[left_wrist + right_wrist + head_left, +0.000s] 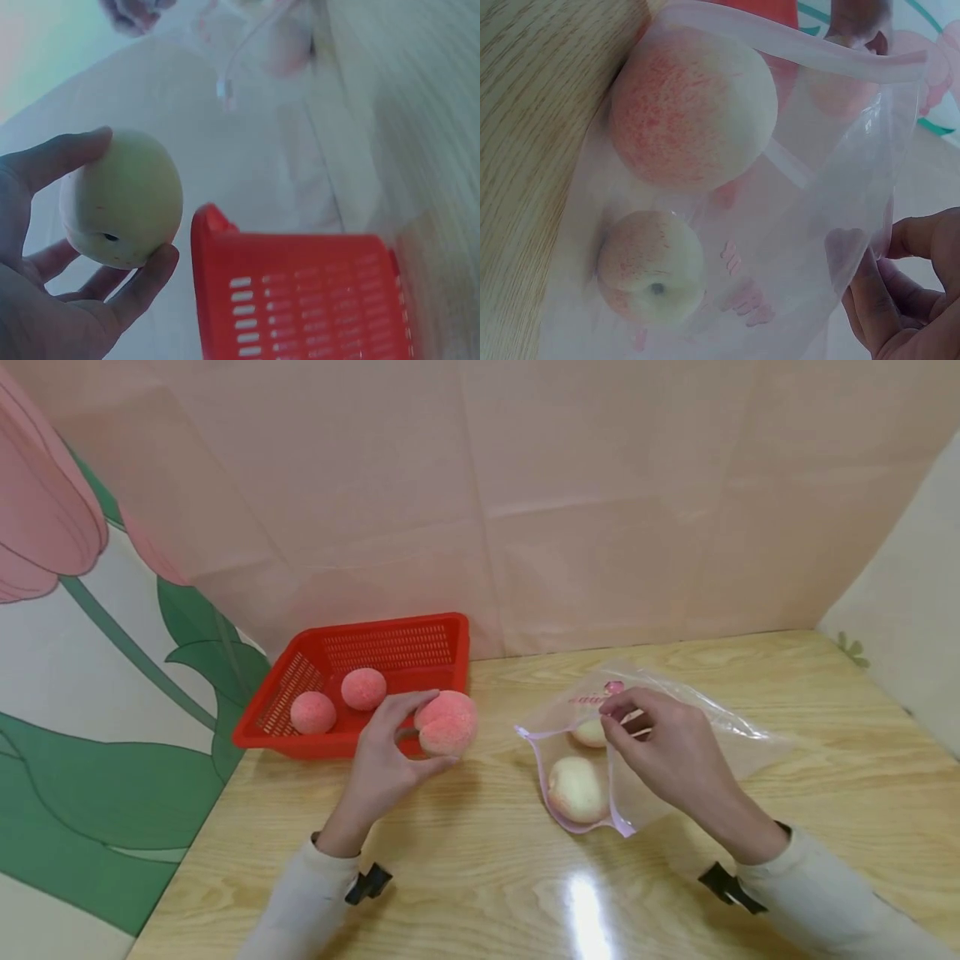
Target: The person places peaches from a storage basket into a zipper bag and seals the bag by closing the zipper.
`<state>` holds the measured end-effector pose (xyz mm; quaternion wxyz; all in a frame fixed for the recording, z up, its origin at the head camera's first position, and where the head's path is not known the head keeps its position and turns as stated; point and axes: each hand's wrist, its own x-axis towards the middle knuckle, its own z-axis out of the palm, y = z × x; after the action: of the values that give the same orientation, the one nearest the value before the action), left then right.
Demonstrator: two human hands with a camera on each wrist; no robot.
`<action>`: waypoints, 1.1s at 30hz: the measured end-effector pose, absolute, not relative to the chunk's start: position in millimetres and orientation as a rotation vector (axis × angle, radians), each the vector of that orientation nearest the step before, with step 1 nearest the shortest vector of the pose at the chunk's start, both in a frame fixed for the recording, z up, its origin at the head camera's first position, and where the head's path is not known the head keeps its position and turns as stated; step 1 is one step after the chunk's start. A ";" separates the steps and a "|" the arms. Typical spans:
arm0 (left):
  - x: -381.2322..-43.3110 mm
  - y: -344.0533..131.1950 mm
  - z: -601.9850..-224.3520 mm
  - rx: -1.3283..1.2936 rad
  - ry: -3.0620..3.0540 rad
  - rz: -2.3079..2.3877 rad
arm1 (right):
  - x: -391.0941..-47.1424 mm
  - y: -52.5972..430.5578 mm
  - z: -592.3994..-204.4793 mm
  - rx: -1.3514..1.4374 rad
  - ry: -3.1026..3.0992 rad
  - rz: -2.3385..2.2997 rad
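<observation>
Between thumb and fingers my left hand (386,756) holds a pink peach (447,724) in the air, just in front of the red basket's right side. Seen from the left wrist, that peach (124,199) shows a pale side with a small dark pit. My right hand (667,747) pinches the upper edge of a clear zip bag (660,693) with a lilac seal. The bag's mouth gapes toward the left. Two pale peaches lie inside: a nearer one (577,789) by the mouth and another (590,732) farther in, partly covered by my fingers.
A red plastic basket (360,745) with slotted walls stands at the back left, holding two pink peaches, one at left (312,712) and one near its middle (363,688). Behind the wooden table (450,877) hangs a pinkish cloth (600,510).
</observation>
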<state>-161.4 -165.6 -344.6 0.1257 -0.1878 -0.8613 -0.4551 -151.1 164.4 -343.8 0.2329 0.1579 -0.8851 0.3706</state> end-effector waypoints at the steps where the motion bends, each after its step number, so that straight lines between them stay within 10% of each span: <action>1: -161.1 -163.3 -345.3 -0.567 -2.511 -1.329 | -150.8 164.9 -343.6 0.435 -2.430 1.018; 33: -134.9 -108.7 -379.1 -0.821 -2.732 -1.143 | -150.0 163.3 -342.6 0.459 -2.417 1.001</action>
<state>-134.9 -108.7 -379.1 0.0341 -0.2669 -0.8885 -0.3718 -150.0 163.3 -342.6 0.2406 0.1676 -0.8833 0.3657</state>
